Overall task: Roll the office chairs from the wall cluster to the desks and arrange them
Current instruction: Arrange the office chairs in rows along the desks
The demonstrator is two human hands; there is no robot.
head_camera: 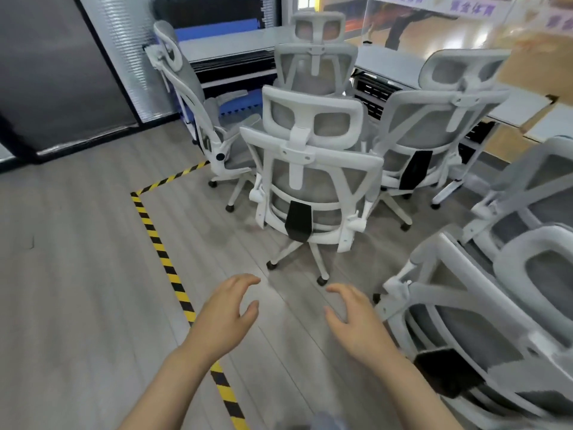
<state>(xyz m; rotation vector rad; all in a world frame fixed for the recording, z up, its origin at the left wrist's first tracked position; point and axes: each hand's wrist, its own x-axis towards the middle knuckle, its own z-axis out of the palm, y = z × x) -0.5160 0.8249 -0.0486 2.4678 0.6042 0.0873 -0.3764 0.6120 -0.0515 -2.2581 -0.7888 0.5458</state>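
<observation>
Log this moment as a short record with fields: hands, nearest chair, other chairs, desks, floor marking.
left hand: empty, fingers loosely curved, held above the floor
right hand: empty, fingers loosely curved, not touching any chair
nearest chair: white frame, grey mesh, back toward the camera, ahead of both hands
other chairs: at least three beyond it near the desks, more at the right edge
floor marking: yellow-black tape turning a corner left of the chairs
</observation>
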